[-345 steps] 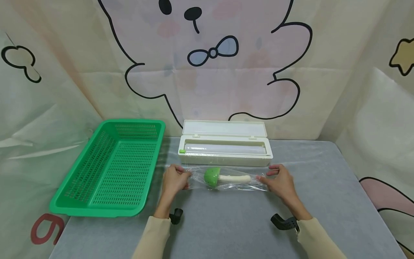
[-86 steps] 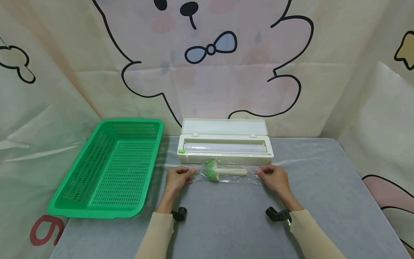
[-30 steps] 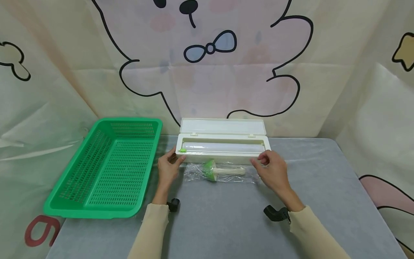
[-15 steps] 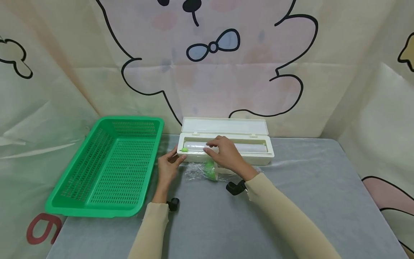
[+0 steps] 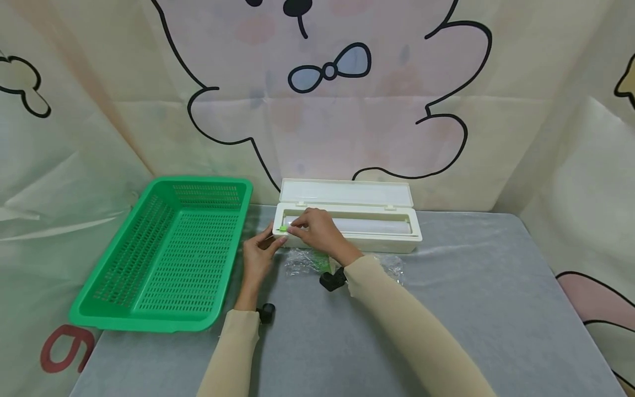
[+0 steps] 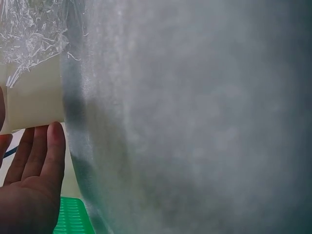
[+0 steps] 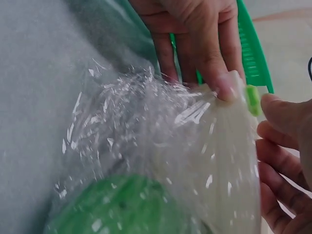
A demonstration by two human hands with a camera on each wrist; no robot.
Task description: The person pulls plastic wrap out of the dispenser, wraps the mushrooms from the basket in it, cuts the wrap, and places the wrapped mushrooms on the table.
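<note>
A white cling film dispenser (image 5: 377, 243) stands at the back of the table with its lid raised and a film roll (image 5: 377, 226) inside. My left hand (image 5: 257, 258) grips its left end, thumb in front and fingers behind. Over the dispenser's left part, my right hand (image 5: 322, 232) has its thumb tip right at the green slide cutter (image 7: 253, 100), fingers loosely bent. Cling film (image 7: 112, 126) hangs from the dispenser's front edge over a toy mushroom. Its green cap (image 7: 122, 207) shows through the film; my right wrist hides most of the stem in the head view.
Left of the dispenser sits a green plastic basket (image 5: 81, 317) on the grey table (image 5: 471, 309). A patterned curtain (image 5: 377, 138) hangs close behind. Each wrist carries a black camera mount.
My hands let go of the film around the mushroom. The left moved to the dispenser's left end; the right crossed leftward over the dispenser to the slide cutter.
</note>
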